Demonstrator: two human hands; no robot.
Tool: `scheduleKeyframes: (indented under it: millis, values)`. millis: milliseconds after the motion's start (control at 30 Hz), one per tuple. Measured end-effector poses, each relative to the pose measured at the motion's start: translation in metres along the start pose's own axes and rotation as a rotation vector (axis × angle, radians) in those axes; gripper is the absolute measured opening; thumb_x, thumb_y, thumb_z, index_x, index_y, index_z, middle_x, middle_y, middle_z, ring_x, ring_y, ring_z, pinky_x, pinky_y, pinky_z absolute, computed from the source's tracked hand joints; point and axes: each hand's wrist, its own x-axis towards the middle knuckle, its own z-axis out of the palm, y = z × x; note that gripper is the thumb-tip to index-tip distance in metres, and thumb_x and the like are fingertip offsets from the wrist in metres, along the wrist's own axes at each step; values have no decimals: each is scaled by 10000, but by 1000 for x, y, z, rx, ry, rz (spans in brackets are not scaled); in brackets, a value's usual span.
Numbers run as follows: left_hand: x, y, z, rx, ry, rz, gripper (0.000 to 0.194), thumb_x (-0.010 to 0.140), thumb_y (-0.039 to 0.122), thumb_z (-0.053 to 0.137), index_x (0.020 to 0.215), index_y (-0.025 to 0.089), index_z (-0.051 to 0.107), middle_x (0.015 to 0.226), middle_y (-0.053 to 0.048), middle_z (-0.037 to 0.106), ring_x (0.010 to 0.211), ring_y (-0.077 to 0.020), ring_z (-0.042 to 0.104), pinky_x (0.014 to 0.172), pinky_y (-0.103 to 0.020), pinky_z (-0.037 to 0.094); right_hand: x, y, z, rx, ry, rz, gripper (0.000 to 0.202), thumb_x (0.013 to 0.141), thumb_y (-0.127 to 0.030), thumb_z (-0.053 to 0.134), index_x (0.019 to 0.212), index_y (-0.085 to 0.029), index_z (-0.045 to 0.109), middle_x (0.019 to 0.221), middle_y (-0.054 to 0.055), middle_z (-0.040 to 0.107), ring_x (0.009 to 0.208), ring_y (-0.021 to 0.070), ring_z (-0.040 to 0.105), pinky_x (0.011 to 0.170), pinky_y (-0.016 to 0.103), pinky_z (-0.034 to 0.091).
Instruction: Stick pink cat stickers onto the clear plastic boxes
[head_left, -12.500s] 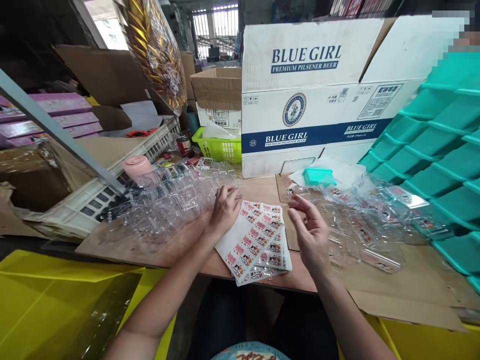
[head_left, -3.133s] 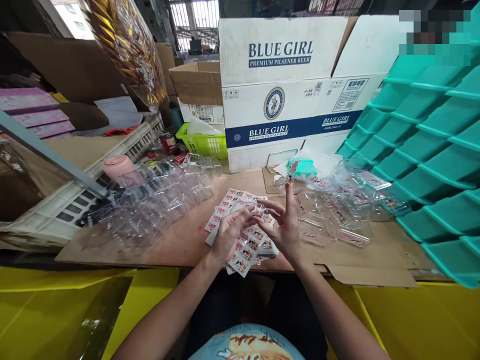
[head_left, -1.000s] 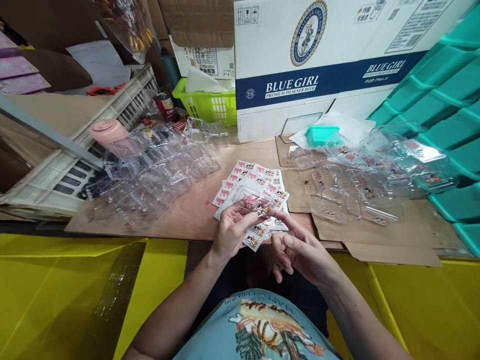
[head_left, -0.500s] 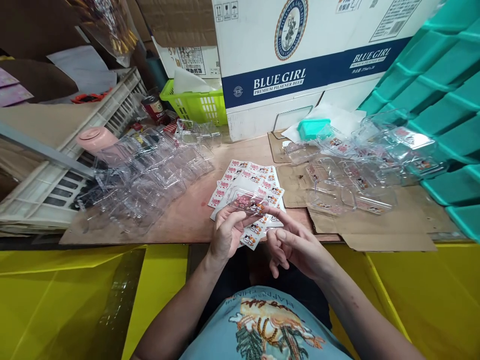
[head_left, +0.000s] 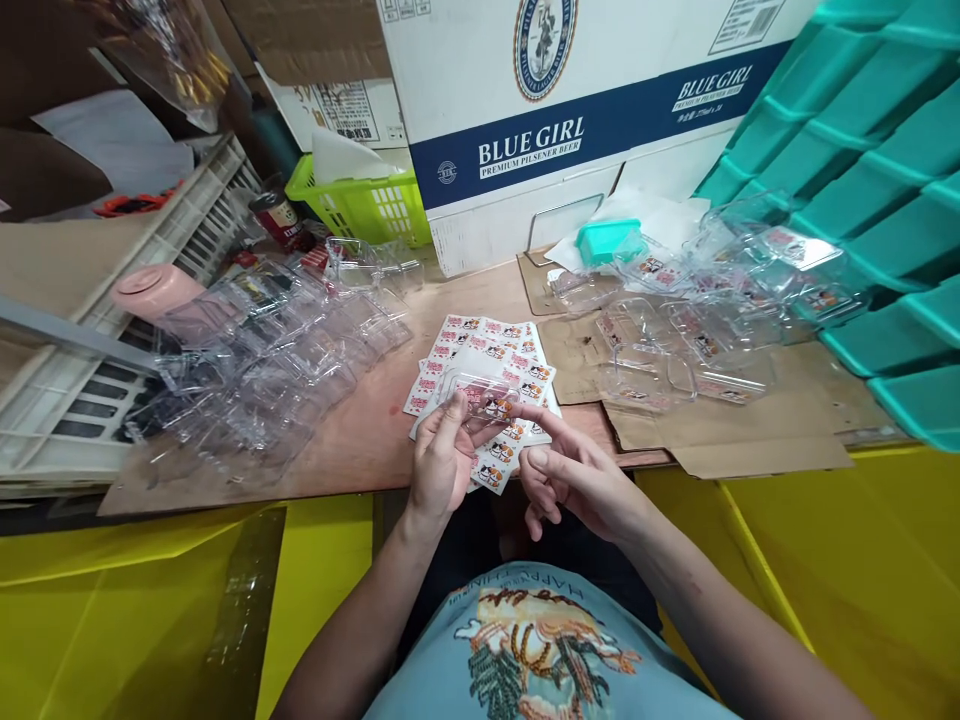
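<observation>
One clear case pinched in left hand, touched by otherwise loose right hand; carton reads "BLUE GIRL".

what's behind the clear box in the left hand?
Behind the clear box: fanned sticker sheets on the wooden table. The box's pink-and-cat sticker and the left hand cover part of the sheets; what's printed there can't be seen.

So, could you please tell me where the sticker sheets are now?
In the head view, the sticker sheets lie at centre, partly behind the left hand, between the clear boxes at left and the brown cardboard at right.
</observation>
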Motion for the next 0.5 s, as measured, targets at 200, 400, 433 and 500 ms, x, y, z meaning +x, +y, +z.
scheduleKeyframes:
  millis: [200, 400, 433, 500]
  values:
    - [1, -5, 4, 42, 73, 49, 238, 813, 368, 721, 886, 141, 722, 962, -97, 768, 988, -271, 717, 939, -437, 545, 3, 1, 6, -210, 100, -67, 653, 876, -411, 665, 1402, -205, 338, 504, -109, 517, 392, 89, 468, 435, 239, 500]
    - [1, -8, 6, 68, 118, 95, 273, 806, 403, 725, 919, 155, 721, 964, -94, 768, 981, -268, 721, 951, -436, 539, 3, 4, 14, -597, 239, -202, 583, 901, -395, 622, 1396, -206, 380, 570, -82, 461, 485, 100, 462, 471, 221, 400]
    - [1, -9, 6, 67, 122, 103, 268, 811, 402, 720, 915, 155, 722, 964, -92, 768, 978, -264, 722, 953, -434, 539, 3, 6, 15, -670, 255, -242, 593, 906, -371, 615, 1419, -207, 366, 583, -77, 455, 503, 104, 460, 489, 228, 397]
    - [1, -11, 5, 58, 117, 123, 247, 833, 388, 702, 903, 153, 725, 968, -90, 768, 972, -252, 723, 950, -424, 543, 3, 10, 16, -810, 265, -295, 639, 914, -332, 600, 1472, -206, 315, 604, -67, 471, 520, 111, 465, 510, 239, 390]
